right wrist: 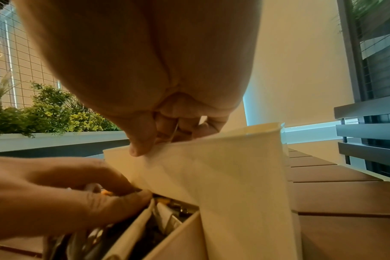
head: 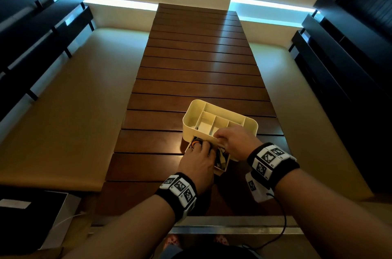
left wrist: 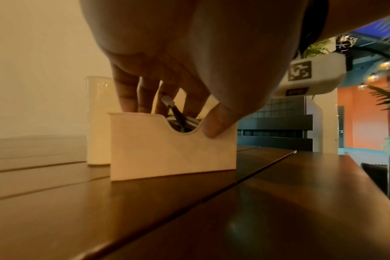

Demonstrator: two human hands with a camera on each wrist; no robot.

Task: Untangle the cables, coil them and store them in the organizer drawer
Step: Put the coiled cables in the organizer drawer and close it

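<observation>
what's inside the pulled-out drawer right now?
The drawer holds bunched dark cables, a silver plug tip sticking up, and orange bits. The left hand reaches in over them and covers most of it, so the cable count is unclear.

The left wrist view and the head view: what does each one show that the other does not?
Only the left wrist view shows the cream plastic drawer's front with its curved notch, where the thumb rests. Only the head view shows the cream plastic organizer's empty top compartments and the right hand on its rim. Both show the left hand reaching into the drawer's cables.
</observation>
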